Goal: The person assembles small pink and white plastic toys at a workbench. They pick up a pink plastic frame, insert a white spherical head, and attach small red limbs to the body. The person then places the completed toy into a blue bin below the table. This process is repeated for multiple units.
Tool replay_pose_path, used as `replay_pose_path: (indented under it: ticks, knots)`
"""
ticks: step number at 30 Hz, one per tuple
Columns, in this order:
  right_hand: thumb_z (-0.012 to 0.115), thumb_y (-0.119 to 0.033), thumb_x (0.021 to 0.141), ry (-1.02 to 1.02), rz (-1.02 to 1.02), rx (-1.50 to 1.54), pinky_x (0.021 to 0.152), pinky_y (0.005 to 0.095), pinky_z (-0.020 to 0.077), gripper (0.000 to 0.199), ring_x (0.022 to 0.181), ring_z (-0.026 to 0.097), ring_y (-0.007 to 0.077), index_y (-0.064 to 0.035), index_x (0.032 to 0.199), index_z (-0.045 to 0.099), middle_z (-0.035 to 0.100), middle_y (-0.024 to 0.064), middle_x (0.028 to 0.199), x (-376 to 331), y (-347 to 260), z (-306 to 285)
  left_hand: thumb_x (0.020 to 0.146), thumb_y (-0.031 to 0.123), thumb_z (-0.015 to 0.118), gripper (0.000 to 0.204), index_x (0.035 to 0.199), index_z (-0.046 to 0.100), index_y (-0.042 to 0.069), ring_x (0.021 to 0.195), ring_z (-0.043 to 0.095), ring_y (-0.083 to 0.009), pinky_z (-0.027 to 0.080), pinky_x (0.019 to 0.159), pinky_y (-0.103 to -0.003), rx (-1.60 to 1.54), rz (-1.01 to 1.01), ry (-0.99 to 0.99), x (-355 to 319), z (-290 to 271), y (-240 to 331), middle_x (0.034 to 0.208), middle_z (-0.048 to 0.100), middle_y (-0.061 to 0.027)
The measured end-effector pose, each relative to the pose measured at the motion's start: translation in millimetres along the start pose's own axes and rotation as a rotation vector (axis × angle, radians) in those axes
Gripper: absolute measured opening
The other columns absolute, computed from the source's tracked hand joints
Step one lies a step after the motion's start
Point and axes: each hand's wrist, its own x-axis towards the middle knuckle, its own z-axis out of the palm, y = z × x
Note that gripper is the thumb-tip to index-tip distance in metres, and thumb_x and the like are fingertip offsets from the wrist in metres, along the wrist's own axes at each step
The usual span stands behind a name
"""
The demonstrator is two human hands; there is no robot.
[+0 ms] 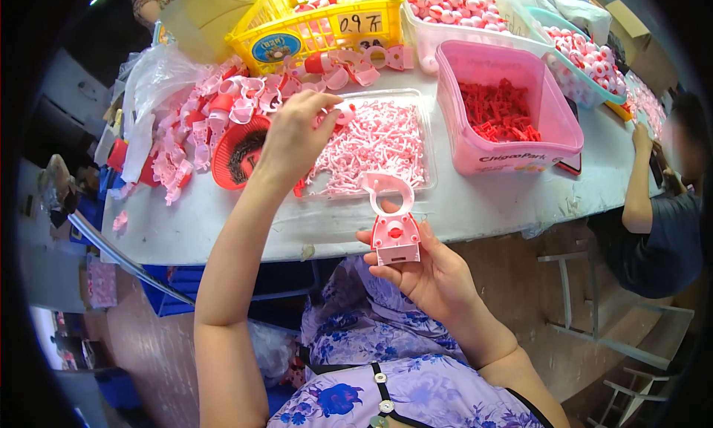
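Note:
My left hand (pixel 293 135) reaches over the left side of a clear tray (pixel 426 142), thumb and fingers closed. At its fingertips is a small red-and-white ball (pixel 344 115), partly hidden by the hand. The tray holds many small pale pink plastic pieces (pixel 379 142). In front of the tray, my right hand (pixel 438 276) grips a pink plastic toy part (pixel 396 239) from below. This part has a round ring on top, and its lower body shows red pieces inside. A red basket (pixel 223 164) with small dark metal pieces sits beside my left forearm.
A pink tub (pixel 505 157) of red pieces stands right of the tray. Behind are a yellow basket (pixel 319 34), a white bin (pixel 445 38) and a teal basin (pixel 594 94) with balls. Pink parts (pixel 178 142) pile up at left. Another person (pixel 653 227) sits at right.

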Motion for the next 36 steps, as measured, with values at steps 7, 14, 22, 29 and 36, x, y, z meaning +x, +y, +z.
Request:
replay_pose_path:
  ticks: [7,14,22,29,36]
  knots:
    - [0.029,-0.036,0.103,0.058,-0.034,-0.023,0.095,0.0387,0.0497,0.052,0.11,0.058,0.03,0.0023,0.136,0.035,0.046,0.0276,0.132,-1.4,-0.4,0.3,0.08,0.015,0.066,0.026,0.103,0.065,0.003,0.096,0.057,-0.0288,0.046,0.085,-0.04,0.393,0.119,-0.101,10.6,21.1,-5.3,0.097,0.061,-0.0122]
    - [0.031,-0.035,0.103,0.029,-0.006,-0.04,0.096,0.0386,0.0478,0.048,0.111,0.057,0.0284,-0.0033,0.139,0.033,0.048,0.0239,0.131,-1.9,0.1,1.1,0.076,0.015,0.069,0.029,0.101,0.06,0.004,0.099,0.055,-0.027,0.04,0.084,-0.04,0.487,0.076,-0.102,6.1,22.5,-7.6,0.095,0.062,-0.0123]
    - [0.031,-0.037,0.102,0.085,-0.032,-0.072,0.093,0.0385,0.0507,0.055,0.109,0.059,0.0308,0.0054,0.136,0.036,0.046,0.0286,0.132,-0.7,4.1,8.2,0.08,0.008,0.07,0.035,0.11,0.054,0.002,0.101,0.06,-0.0213,0.047,0.09,-0.034,-0.155,-0.189,-0.055,-6.6,-13.8,17.5,0.102,0.064,-0.0131]
    - [0.032,-0.037,0.102,0.076,-0.006,-0.052,0.096,0.0376,0.0487,0.054,0.111,0.058,0.0302,-0.0047,0.144,0.027,0.049,0.0248,0.129,1.2,14.3,8.8,0.083,0.001,0.067,0.043,0.121,0.047,0.002,0.094,0.059,-0.0173,0.049,0.082,-0.028,-0.305,-0.232,0.22,-130.1,-65.3,32.5,0.104,0.055,-0.0107]
    - [0.031,-0.037,0.102,0.029,0.07,-0.095,0.095,0.0376,0.0489,0.056,0.109,0.059,0.0295,-0.0041,0.146,0.022,0.047,0.0259,0.131,17.8,31.1,17.6,0.092,0.004,0.057,0.038,0.127,0.042,0.001,0.083,0.056,-0.0101,0.046,0.075,-0.02,-0.333,-0.84,0.292,-259.8,-78.2,26.6,0.106,0.056,-0.0082]
